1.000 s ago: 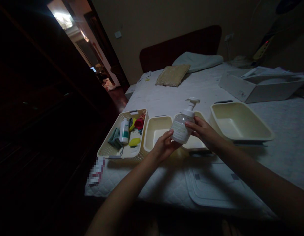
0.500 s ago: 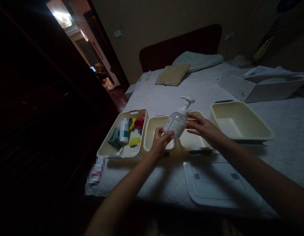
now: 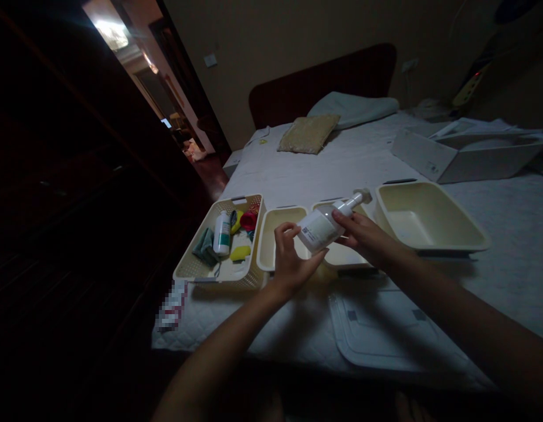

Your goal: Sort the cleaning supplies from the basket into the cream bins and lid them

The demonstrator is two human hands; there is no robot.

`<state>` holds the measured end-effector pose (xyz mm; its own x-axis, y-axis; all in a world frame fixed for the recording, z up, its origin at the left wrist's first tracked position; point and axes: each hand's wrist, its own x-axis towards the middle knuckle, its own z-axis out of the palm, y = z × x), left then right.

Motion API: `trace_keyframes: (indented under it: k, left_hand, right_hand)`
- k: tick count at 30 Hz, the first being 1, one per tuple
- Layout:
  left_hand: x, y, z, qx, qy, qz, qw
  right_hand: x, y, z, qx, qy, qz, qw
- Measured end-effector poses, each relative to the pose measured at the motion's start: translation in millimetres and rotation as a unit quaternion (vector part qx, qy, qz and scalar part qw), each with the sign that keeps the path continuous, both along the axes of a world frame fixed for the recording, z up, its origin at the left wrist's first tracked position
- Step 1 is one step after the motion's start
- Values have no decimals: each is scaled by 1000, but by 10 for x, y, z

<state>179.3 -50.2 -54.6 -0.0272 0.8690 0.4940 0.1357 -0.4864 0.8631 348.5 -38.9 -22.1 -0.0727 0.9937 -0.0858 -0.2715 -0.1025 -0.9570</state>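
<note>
A clear pump bottle (image 3: 321,230) with a white pump head and a printed label is held in the air, tilted so its pump points up and right. My right hand (image 3: 358,235) grips it near the neck, thumb on the near side. Around the bottle's base is my left hand (image 3: 293,258), its curled fingers and stretched thumb at the lower end. Beneath the bottle stand two small cream bins, the left bin (image 3: 266,239) and the right bin (image 3: 342,258), both partly covered by my hands and the bottle.
At left, a perforated basket (image 3: 187,271) contains a white bottle (image 3: 221,233), a yellow item (image 3: 240,253), a dark cloth-like bundle (image 3: 205,249) and a red item (image 3: 248,220). A larger cream bin (image 3: 430,220) stands right. A pale lid (image 3: 386,328) lies in front; a white box (image 3: 447,158) sits behind.
The bottle has tipped over to the right, its pump lowered. My right hand has closed round its neck end, and my left hand has shifted its hold to the base.
</note>
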Motion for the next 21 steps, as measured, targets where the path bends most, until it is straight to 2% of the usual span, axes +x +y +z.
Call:
trace_keyframes:
  k: [11, 16, 21]
  left_hand:
    - [58, -11, -77, 53, 64, 26, 996]
    - [69, -2, -65, 31, 45, 18, 998]
    - [42, -1, -35, -19, -2, -25, 1000]
  right_hand:
    - [-7, 4, -7, -6, 4, -43, 999]
    - [-6, 9, -14, -15, 1, -57, 998]
    - [17, 0, 29, -5, -35, -80, 996]
